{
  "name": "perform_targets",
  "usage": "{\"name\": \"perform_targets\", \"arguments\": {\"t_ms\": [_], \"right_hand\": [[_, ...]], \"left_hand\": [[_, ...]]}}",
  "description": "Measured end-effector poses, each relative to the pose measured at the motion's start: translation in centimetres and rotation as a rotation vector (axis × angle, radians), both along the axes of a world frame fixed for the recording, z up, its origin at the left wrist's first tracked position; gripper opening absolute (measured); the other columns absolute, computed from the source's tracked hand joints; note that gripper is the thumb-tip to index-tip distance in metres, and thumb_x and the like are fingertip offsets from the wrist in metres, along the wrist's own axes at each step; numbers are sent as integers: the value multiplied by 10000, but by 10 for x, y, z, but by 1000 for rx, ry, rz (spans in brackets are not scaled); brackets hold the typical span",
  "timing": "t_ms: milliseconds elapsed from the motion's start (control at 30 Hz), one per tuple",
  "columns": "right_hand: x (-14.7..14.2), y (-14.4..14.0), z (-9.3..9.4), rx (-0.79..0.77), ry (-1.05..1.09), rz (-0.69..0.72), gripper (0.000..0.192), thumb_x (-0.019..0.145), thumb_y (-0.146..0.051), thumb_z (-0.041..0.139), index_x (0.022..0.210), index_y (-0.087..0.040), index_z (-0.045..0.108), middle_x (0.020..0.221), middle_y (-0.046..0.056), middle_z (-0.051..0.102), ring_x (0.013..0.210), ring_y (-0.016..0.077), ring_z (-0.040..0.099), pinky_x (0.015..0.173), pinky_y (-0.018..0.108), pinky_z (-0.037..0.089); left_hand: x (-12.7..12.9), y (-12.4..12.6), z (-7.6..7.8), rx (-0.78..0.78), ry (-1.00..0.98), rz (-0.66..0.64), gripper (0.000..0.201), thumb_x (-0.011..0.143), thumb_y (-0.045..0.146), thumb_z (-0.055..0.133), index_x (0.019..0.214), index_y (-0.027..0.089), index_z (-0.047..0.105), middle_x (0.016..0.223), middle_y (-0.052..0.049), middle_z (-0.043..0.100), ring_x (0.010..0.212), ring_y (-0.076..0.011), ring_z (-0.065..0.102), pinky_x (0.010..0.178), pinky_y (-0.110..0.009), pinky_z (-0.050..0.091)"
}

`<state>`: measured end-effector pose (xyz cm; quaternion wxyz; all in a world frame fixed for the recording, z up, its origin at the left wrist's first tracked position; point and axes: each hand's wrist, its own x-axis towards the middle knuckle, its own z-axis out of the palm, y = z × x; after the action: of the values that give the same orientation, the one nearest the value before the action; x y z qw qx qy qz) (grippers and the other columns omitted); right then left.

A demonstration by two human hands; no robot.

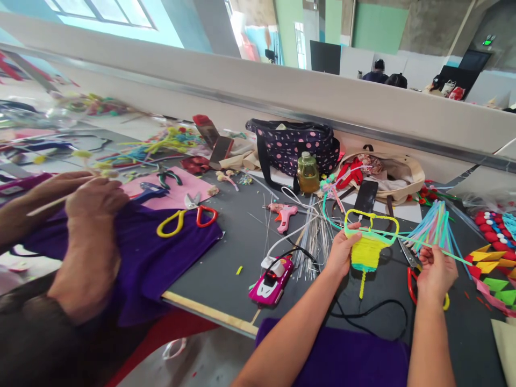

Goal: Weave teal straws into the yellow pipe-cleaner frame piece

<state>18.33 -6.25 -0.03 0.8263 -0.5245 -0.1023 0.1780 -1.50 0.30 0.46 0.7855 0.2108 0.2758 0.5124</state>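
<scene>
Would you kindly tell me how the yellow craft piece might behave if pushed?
The yellow craft piece is probably light, since the left hand supports it by one side. Its thin rim may bend, though the straight twisted stem suggests some stiffness.

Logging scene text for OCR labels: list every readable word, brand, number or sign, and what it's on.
No legible text.
Green lit sign, upper right: too small to read.
Magenta power strip: pale markings, no words I can make out.
Yellow piece in the left hand: no lettering visible.
</scene>
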Motion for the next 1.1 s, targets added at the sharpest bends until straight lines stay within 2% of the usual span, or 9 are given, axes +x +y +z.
{"name": "perform_targets", "arguments": {"t_ms": [300,600,933,1100], "right_hand": [[-5,3,-6,-56,72,117,237,599,-286,761,725,-130,636,624,15,667,503,96,583,415,166,445],[-4,4,-8,-64,54,116,248,583,-289,767,723,-135,632,607,4,663,493,99,584,403,164,445],[-5,5,-11,-93,19,151,277,583,-312,770,736,-130,627,608,8,666,484,98,590,397,157,445],[-5,4,-10,-93,4,154,261,593,-316,763,708,-132,619,607,2,664,489,94,595,408,154,450]], "left_hand": [[-2,2,0,-22,-21,33,493,540,225,848,980,160,636,962,-96,729,875,-252,683,857,-387,492],[-1,3,-3,-25,-54,83,512,524,183,845,991,171,634,894,-34,701,771,-173,661,787,-317,489],[-2,2,-1,7,-68,77,484,541,129,795,997,165,633,1005,-82,708,877,-225,669,870,-381,471],[-2,3,-2,33,-70,98,479,545,100,763,999,179,634,873,-32,701,845,-206,667,849,-360,473]]}}
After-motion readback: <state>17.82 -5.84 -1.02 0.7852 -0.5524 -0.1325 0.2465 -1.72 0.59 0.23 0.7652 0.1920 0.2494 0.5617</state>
